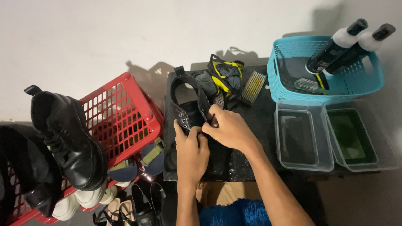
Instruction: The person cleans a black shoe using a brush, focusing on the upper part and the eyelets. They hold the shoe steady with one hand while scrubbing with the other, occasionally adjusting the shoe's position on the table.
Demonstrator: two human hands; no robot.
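On the dark desk (259, 121) lies a black boot (188, 104), near its back edge. The left hand (190, 152) has its grip closed on the eyelet flap, and the right hand (228, 129) pinches the tongue. I think the flap should be kept pulled wide and firm. The red basket (125, 113) carries a second black boot (67, 138). The blue basket (326, 71) holds two bottles (347, 46) and a brush (307, 85). Two clear trays (326, 134) seem to contain liquid.
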